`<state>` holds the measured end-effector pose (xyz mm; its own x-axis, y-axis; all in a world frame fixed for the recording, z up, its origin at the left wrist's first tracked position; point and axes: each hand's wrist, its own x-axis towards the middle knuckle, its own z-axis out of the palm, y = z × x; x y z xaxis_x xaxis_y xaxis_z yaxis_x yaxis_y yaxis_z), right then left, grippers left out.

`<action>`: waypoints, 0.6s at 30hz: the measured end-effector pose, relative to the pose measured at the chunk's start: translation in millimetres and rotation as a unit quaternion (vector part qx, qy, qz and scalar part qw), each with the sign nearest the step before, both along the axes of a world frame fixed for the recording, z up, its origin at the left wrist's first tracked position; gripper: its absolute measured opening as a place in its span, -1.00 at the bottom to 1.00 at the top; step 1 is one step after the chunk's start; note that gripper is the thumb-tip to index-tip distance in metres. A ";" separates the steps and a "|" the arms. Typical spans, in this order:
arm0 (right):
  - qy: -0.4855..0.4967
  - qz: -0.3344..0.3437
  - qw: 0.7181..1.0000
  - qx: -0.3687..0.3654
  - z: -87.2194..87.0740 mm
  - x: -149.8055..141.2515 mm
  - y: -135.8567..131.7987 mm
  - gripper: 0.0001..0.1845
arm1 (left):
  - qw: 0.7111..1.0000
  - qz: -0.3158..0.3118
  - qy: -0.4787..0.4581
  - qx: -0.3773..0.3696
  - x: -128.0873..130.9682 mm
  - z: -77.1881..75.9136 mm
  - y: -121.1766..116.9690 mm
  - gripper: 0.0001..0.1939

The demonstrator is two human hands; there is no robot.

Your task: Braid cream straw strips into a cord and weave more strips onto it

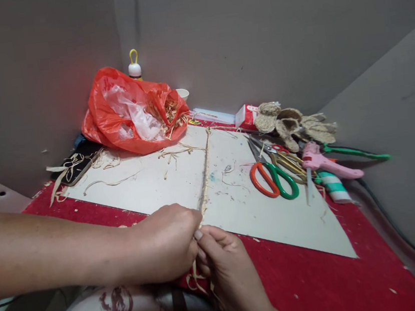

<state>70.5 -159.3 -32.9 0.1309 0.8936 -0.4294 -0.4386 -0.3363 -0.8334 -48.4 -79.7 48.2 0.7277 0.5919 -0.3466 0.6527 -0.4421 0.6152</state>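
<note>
My left hand (165,241) and my right hand (223,257) meet at the near edge of a pale board (244,206), both with fingers closed on the near end of a thin braided straw cord (205,176). The cord runs straight away from me across the board toward the wall. Loose straw ends (196,278) hang below my fingers.
A red mat (321,282) covers the table. An orange plastic bag (130,112) of straw sits at the back with a small bottle (134,66) behind it. At right lie scissors (274,177), a pink glue gun (325,161), a tape roll (334,188) and woven straw pieces (294,124). A phone (78,164) lies at left.
</note>
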 end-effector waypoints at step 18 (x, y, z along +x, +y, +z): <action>0.063 0.086 0.994 0.009 2.0 17.5 -5.6 -0.71 | 0.968 0.021 -0.096 -0.230 7.5 -27.0 15.0 -0.82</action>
